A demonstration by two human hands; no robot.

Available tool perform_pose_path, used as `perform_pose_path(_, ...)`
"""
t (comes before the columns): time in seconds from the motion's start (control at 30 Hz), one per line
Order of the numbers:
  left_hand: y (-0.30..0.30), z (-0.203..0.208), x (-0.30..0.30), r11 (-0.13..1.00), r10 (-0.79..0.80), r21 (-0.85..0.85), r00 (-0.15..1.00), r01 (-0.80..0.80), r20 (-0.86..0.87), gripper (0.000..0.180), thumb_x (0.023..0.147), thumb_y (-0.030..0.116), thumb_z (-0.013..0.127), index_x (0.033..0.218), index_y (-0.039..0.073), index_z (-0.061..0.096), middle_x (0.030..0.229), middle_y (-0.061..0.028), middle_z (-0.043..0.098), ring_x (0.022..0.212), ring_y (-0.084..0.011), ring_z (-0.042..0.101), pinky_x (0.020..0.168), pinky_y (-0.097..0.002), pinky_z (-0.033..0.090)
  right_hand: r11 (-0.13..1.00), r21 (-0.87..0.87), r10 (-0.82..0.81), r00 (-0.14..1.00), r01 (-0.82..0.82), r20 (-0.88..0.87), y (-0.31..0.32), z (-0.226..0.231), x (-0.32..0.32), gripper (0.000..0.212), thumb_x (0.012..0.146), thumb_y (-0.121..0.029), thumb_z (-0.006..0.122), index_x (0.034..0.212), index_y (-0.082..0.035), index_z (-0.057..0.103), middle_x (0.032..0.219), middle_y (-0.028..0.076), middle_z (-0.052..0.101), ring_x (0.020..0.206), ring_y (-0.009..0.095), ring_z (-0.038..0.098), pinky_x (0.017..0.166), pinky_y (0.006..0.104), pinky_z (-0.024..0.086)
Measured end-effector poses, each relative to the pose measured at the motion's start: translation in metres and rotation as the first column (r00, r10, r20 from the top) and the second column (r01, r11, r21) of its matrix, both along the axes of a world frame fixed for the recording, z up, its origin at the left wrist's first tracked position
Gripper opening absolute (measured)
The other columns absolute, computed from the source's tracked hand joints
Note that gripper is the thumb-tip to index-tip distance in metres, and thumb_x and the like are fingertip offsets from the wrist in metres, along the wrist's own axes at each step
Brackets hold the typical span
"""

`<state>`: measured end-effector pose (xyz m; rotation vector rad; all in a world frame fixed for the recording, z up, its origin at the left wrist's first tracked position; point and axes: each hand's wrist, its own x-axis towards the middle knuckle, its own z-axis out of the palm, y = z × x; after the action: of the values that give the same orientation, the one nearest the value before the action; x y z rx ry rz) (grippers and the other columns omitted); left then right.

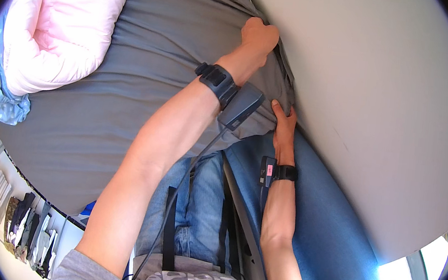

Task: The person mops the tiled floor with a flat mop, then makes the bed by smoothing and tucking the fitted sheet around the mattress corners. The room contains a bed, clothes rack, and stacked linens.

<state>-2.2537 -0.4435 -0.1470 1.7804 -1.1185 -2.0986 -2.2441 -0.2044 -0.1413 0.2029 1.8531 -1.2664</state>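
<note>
A dark grey fitted sheet (pixel 155 66) covers the bed, creased and pulled into folds along the pale wall. My left hand (pixel 259 35) reaches across to the far part of that edge, its fingers curled closed on the sheet's cloth. Closer to me, my right hand (pixel 284 123) is at the sheet's near corner by the wall. Its thumb lies on top of the cloth, while its other fingers are mostly hidden at the edge, closed round the gathered fabric. Both wrists carry black strapped devices, and a cable runs down from the left one.
A puffy pink quilt (pixel 76 29) lies at the far left, over a light blue patterned cloth (pixel 3 90). The pale wall (pixel 372 101) rises at the right. Blue upholstery (pixel 327 207) runs below it beside my right forearm. Clothes (pixel 31 228) hang at the lower left.
</note>
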Motion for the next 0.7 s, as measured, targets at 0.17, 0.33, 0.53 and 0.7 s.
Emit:
perform_pose_path(0.17, 0.004, 0.006, -0.026, 0.96, 0.162, 0.23, 0.987, -0.162, 0.017, 0.031, 0.086, 0.016, 0.051, 0.109, -0.003, 0.06, 0.119, -0.0167, 0.063, 0.093, -0.0291, 0.063, 0.072, -0.0417, 0.051, 0.992, 0.113, -0.042, 0.991, 0.057, -0.125, -0.001, 0.018, 0.013, 0.082, 0.081, -0.031, 0.08, 0.139, 0.012, 0.042, 0.135, 0.022, 0.052, 0.122, 0.028, 0.051, 0.107, 0.032, 0.036)
perform_pose_path(0.33, 0.009, -0.03, -0.056, 0.827, 0.467, 0.415, 0.875, -0.379, -0.132, 0.05, 0.087, 0.037, 0.042, 0.123, 0.005, 0.057, 0.128, -0.0083, 0.06, 0.108, -0.0277, 0.058, 0.09, -0.0408, 0.044, 0.996, 0.09, -0.013, 0.993, 0.024, -0.118, -0.001, 0.013, 0.015, 0.082, 0.081, -0.031, 0.079, 0.14, 0.012, 0.042, 0.138, 0.023, 0.05, 0.126, 0.029, 0.049, 0.108, 0.0338, 0.035)
perform_pose_path(0.53, 0.005, -0.081, -0.07, 0.737, 0.605, 0.568, 0.732, -0.367, -0.312, 0.068, 0.088, 0.055, 0.035, 0.139, 0.012, 0.052, 0.139, -0.0016, 0.056, 0.122, -0.0259, 0.052, 0.105, -0.0394, 0.036, 0.989, 0.149, 0.028, 0.995, -0.013, -0.098, 0.0, 0.012, 0.016, 0.075, 0.083, -0.028, 0.078, 0.14, 0.009, 0.046, 0.137, 0.021, 0.052, 0.124, 0.027, 0.05, 0.108, 0.0335, 0.035)
perform_pose_path(0.7, 0.005, -0.07, -0.071, 0.693, 0.629, 0.558, 0.762, -0.457, -0.157, 0.079, 0.089, 0.063, 0.031, 0.148, 0.011, 0.038, 0.151, -0.0026, 0.041, 0.134, -0.024, 0.04, 0.112, -0.0357, 0.029, 0.997, 0.07, 0.047, 0.993, -0.04, -0.107, 0.001, 0.008, 0.013, 0.075, 0.083, -0.028, 0.079, 0.14, 0.008, 0.045, 0.134, 0.019, 0.054, 0.121, 0.027, 0.052, 0.106, 0.0334, 0.037)
